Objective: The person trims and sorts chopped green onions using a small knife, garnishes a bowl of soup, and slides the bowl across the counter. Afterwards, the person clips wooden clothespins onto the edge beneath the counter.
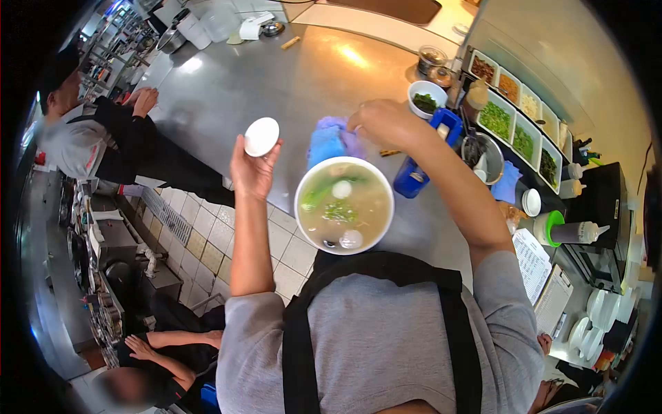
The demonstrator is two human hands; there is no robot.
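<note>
My left hand is closed around a small white dish, raised and tilted above the left side of the steel counter. My right hand reaches over the counter, its fingers curled at the edge of a crumpled blue and purple cloth. Those fingertips are partly hidden. A large white bowl of soup stands close in front of my chest, below the cloth. Pale broth, leafy greens, chopped scallions and round white balls show in it.
A white bowl of dark greens and a blue container are on the right. Topping trays line the far right of the steel counter. One co-worker stands at left, another is lower left.
</note>
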